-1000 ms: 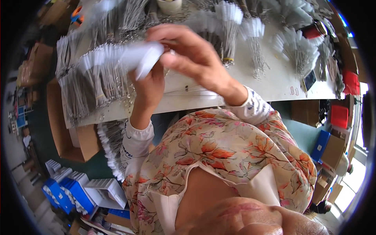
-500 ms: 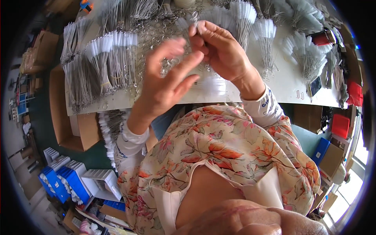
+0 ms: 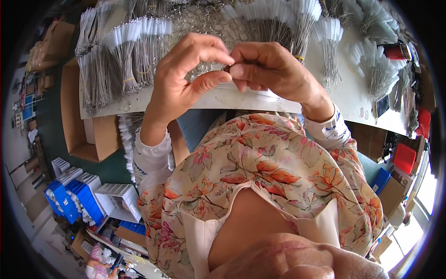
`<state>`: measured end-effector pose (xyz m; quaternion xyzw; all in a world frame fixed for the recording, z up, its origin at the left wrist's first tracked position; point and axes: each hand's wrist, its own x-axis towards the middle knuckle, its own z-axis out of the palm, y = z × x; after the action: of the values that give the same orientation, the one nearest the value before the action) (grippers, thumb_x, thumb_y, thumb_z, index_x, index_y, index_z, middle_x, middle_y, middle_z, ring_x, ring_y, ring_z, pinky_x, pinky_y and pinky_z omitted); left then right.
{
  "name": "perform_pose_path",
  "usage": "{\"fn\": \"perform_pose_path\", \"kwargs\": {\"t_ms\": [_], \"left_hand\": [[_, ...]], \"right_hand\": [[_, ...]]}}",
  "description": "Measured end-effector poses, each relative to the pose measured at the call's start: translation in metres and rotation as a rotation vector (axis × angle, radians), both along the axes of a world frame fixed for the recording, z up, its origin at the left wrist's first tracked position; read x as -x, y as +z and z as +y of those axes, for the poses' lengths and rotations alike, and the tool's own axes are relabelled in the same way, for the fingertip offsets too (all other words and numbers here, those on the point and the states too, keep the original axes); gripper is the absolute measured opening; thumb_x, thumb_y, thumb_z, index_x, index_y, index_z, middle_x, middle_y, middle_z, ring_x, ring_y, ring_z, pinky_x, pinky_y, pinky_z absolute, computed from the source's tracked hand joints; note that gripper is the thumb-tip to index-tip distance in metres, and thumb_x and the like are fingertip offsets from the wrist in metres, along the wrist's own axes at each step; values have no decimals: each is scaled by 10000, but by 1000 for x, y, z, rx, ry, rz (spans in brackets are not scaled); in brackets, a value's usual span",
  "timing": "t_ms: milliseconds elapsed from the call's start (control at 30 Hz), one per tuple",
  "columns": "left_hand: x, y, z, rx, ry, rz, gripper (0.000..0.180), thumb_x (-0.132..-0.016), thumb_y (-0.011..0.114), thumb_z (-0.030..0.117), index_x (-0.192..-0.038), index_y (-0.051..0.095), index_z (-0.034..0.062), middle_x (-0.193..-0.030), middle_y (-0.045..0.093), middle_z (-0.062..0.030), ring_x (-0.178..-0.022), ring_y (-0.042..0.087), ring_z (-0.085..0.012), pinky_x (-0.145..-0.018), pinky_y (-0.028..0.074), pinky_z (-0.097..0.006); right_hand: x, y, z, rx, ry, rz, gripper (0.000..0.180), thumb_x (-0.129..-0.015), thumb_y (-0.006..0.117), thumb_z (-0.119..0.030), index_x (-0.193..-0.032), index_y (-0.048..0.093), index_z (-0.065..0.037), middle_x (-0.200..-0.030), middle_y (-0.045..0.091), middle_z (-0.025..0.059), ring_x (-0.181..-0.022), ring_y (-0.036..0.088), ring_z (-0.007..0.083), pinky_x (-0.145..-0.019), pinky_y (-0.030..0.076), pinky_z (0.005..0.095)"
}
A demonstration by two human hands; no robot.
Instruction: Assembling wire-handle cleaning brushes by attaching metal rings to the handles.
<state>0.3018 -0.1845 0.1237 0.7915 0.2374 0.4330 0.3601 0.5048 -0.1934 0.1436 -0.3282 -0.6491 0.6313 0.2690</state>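
Metal ring (image 3: 226,68): small, pinched between the fingertips of left hand (image 3: 186,76) and right hand (image 3: 269,69), both closed on it, raised above the white desk (image 3: 344,93). Behind: loose rings (image 3: 204,23) and bundled wire brushes (image 3: 125,51) on the desk.

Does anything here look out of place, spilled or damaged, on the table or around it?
Nothing looks damaged. Loose metal rings lie scattered on the white table, unlike the tidy brush bundles. Both hands, left hand and right hand, pinch a small ring.
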Motion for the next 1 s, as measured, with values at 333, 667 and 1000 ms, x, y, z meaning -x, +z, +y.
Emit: {"fn": "perform_pose_path", "kwargs": {"t_ms": [333,667,1000], "left_hand": [[-41,-44,-48,-390,195,-72,273,-730,722,166,-907,549,54,-843,563,-61,-752,564,-226,-622,479,-321],[34,-97,-45,194,694,418,194,-806,665,128,-947,603,9,-690,611,-71,-588,574,-85,-501,448,-240],[32,-67,-40,631,293,-83,41,-828,565,8,-855,561,-22,-899,635,-94,-753,614,-106,-628,530,-252]], "right_hand": [[-32,-31,-18,551,288,125,242,-898,563,-245,-829,593,-15,-666,606,20,-487,459,19,-409,320,156],[-138,-97,-70,-680,-186,-1464,132,-797,610,-140,-847,660,-29,-694,618,63,-615,607,172,-555,483,295],[24,-77,-34,-553,-274,-231,61,-757,652,-72,-811,654,-44,-836,642,71,-643,607,238,-609,487,304]]}}
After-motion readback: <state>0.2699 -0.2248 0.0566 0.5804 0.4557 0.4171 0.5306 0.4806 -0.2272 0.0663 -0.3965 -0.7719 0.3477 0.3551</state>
